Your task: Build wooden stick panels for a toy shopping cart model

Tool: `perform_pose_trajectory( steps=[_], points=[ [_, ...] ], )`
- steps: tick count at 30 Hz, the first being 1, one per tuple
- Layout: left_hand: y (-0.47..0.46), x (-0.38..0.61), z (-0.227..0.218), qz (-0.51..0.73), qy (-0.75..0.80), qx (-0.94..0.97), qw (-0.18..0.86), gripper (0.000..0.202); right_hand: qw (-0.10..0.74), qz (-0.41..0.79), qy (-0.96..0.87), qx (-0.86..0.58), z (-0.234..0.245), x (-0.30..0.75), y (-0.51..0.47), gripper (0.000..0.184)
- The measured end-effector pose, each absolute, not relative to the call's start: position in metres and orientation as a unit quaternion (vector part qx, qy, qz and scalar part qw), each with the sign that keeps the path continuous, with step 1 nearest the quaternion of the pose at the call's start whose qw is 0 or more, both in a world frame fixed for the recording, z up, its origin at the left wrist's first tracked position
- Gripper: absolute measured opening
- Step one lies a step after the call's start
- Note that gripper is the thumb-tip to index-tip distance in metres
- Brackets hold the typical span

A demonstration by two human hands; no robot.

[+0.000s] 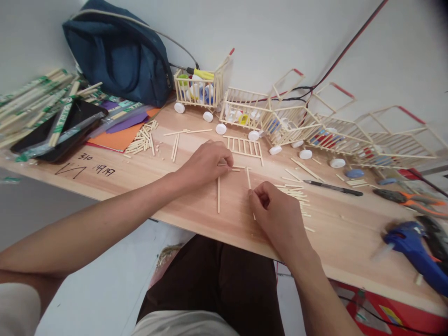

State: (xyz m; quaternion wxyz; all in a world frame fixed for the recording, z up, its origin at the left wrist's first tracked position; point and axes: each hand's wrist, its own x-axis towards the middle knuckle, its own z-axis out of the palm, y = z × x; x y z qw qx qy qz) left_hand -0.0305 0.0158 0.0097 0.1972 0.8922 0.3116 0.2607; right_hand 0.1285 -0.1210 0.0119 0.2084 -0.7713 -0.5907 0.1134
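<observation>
In the head view my left hand [209, 161] is bent over the table, its fingertips closed on a short wooden stick [241, 167] that lies crosswise. A longer wooden stick [219, 195] points from beneath those fingers toward the table's front edge. Thumb and forefinger of my right hand [278, 210] pinch another stick [248, 177], roughly parallel to the longer one, whose far end meets the crosswise one. Whether the ends are joined, I cannot tell. Just beyond my hands lies a ladder-like stick panel [245, 148].
Stick-built carts [199, 91] on white wheels line the wall. Loose sticks [296, 198], a pen [332, 187], pliers [402, 198] and a blue glue gun [415, 249] lie rightward. Leftward are a stick pile [143, 137], a blue bag [119, 56] and packaged sticks [35, 102].
</observation>
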Motion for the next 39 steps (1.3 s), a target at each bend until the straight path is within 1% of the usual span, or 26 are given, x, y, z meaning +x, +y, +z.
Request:
perform_pose_trajectory(
  steps=[6,17,21,31,34,39],
  points=[
    [0.015,-0.026,0.007,0.251,0.309,0.899,0.181,0.006,0.192,0.108,-0.603,-0.767,0.015,0.13,-0.118,0.016],
    [0.015,-0.026,0.004,0.245,0.31,0.904,0.161,0.007,0.168,0.068,-0.606,-0.775,0.018,0.125,-0.117,0.019],
    [0.015,-0.025,0.004,0.245,0.314,0.902,0.164,0.009,0.145,0.073,-0.602,-0.782,0.019,0.123,-0.117,0.018],
    [0.011,-0.023,0.006,0.243,0.317,0.903,0.158,0.011,0.143,0.085,-0.598,-0.784,0.019,0.123,-0.113,0.016],
    [0.013,-0.025,0.008,0.255,0.323,0.894,0.177,0.013,0.141,0.082,-0.602,-0.781,0.019,0.124,-0.113,0.017],
    [0.022,-0.032,0.013,0.303,0.37,0.844,0.242,0.015,0.144,0.076,-0.608,-0.777,0.018,0.125,-0.113,0.019]
  ],
)
